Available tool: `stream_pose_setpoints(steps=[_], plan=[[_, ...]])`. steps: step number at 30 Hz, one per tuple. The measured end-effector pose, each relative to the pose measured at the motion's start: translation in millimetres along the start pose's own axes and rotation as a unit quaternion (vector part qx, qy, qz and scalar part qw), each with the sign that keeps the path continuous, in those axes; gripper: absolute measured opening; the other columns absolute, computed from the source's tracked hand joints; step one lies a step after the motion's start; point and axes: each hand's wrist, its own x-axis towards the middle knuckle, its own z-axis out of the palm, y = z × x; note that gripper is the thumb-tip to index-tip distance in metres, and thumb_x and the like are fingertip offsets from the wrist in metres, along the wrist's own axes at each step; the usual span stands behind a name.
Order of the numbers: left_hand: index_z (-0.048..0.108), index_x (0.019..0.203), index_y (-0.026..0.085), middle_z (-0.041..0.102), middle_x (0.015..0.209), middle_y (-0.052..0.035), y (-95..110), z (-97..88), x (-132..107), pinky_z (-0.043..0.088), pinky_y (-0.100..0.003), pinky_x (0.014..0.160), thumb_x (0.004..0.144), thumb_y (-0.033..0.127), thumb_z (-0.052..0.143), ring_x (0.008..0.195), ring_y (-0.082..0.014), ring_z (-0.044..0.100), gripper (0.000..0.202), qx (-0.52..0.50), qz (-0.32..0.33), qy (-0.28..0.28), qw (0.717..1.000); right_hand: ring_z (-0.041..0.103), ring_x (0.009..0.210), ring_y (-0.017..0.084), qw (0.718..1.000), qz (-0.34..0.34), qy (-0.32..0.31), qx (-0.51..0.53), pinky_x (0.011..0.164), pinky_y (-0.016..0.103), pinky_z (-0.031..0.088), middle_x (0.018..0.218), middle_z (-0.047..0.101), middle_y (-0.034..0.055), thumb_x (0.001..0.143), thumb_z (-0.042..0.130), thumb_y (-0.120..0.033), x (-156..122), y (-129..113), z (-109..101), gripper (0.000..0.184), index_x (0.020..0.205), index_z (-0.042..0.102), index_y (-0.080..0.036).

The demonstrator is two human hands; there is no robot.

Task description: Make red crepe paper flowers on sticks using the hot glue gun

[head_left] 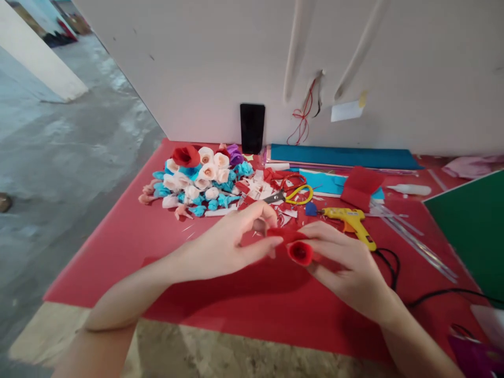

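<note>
Between my two hands is a red crepe-paper flower, rolled into a small cup with a dark centre. My right hand grips it from the right, fingers closed round its side. A loose red strip trails from the flower toward my left hand, whose thumb and forefinger pinch its end. Just beyond my hands lie scissors with yellow handles, on white and red paper scraps. A yellow hot glue gun rests beyond my right hand.
Paper flowers in white, blue, red and purple are heaped at back left. A black phone leans on the white panel. Blue paper, a red paper piece, a white bottle and a black cable lie at right.
</note>
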Motion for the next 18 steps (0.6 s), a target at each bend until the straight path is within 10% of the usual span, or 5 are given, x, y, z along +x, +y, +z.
stream_pose_setpoints(steps=[8, 18], plan=[[0.067, 0.099, 0.015, 0.07, 0.106, -0.0082, 7.0, 25.8, 34.8, 0.044, -0.033, 0.096, 0.084, 0.016, 0.059, 0.102, -0.0189, 0.063, 0.017, -0.025, 0.201, 0.102, 0.974, 0.06, 0.085, 0.012, 0.995, 0.008, 0.099, -0.033, 0.074, 0.02, 0.051, 0.098, 0.063, 0.0028, 0.078, 0.059, -0.003, -2.0, -9.8, -21.1, 0.021, 0.091, 0.062, -0.019], [0.072, 0.068, 0.015, 0.073, 0.07, -0.0028, -13.7, 28.4, 51.9, 0.051, -0.028, 0.061, 0.083, 0.019, 0.058, 0.061, -0.0149, 0.064, 0.021, -0.027, 0.135, 0.189, 0.972, 0.054, 0.063, 0.011, 0.989, 0.041, 0.058, -0.131, 0.06, 0.022, 0.044, 0.071, 0.058, -0.0001, 0.086, 0.056, -0.014, -3.3, -5.8, -8.1, 0.012, 0.095, 0.061, -0.017]])
